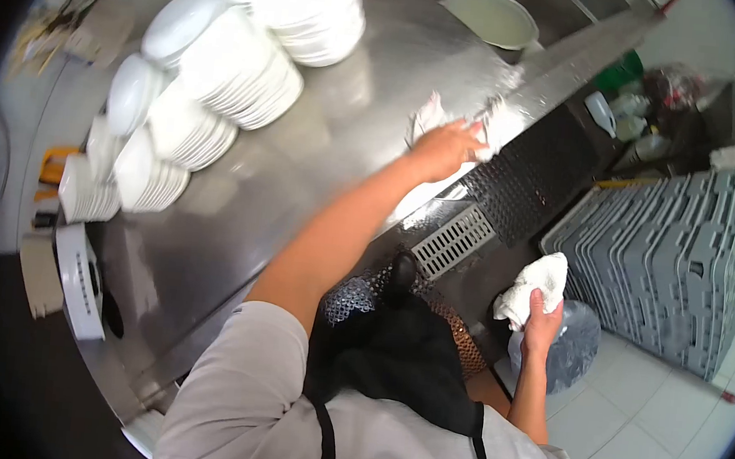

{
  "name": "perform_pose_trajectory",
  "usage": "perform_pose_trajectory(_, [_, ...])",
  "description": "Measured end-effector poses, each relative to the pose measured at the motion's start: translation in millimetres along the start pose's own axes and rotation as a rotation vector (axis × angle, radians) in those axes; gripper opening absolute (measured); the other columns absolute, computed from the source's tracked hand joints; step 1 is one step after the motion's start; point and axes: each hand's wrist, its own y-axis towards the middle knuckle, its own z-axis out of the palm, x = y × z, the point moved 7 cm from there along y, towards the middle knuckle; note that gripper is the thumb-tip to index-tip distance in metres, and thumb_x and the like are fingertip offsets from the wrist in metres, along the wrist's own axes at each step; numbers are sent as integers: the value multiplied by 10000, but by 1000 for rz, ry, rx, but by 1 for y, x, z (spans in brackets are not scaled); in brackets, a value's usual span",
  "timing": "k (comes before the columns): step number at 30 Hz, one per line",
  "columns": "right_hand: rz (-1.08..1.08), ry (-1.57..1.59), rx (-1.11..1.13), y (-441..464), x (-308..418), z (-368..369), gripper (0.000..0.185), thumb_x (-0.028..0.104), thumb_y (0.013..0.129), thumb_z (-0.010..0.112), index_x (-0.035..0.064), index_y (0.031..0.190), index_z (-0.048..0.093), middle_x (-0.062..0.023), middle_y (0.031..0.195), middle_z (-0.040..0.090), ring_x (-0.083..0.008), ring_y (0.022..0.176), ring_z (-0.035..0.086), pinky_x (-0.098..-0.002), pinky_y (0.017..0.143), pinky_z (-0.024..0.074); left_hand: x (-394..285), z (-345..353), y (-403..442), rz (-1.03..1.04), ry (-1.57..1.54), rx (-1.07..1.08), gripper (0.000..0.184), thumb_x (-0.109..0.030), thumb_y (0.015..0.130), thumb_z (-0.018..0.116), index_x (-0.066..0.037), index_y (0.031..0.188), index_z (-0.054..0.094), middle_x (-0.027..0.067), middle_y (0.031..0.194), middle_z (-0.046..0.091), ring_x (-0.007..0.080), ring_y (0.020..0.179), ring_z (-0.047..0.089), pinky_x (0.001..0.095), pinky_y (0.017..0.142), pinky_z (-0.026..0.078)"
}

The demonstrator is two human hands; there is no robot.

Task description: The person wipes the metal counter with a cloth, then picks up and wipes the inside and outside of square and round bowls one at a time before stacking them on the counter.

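My left hand reaches across the steel counter. Its fingers are bent over a crumpled white cloth near the counter's edge, and part of the cloth is hidden under the hand. Off the counter to the right, my right hand holds up a bunched white cloth, thumb on its near side and the other fingers mostly hidden.
Stacks of white plates and bowls line the counter's far left. A pale round basin stands in the sink. Grey crates are piled at right by a clear plastic bag. A floor grate and black mat lie below.
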Motion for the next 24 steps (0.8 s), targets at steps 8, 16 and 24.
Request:
perform_pose_trajectory(8, [-98, 25, 250, -45, 22, 52, 446, 144, 946, 662, -1, 1329, 487, -112, 1145, 642, -180, 887, 651, -306, 698, 542, -45, -43, -280, -245, 239, -242, 414, -217, 890, 634, -242, 1303, 628, 106, 1493, 457, 342, 1347, 418, 469, 1095, 337])
perform_pose_trajectory(16, [-93, -53, 560, -102, -15, 98, 461, 140, 934, 680, -28, 1322, 498, -115, 1187, 625, -174, 975, 621, -313, 827, 514, -55, -69, -620, -837, 447, -469, 460, -219, 855, 665, -220, 1313, 620, 182, 1393, 500, 396, 1279, 441, 513, 1099, 306])
perform_pose_trajectory(24, [-57, -23, 708, -167, -28, 127, 446, 178, 942, 671, -14, 1311, 507, -109, 1117, 643, -169, 830, 643, -289, 651, 534, -87, -49, -911, -1570, 295, -1407, 363, -183, 989, 511, -42, 1319, 564, 251, 1267, 599, 399, 1165, 570, 434, 975, 440])
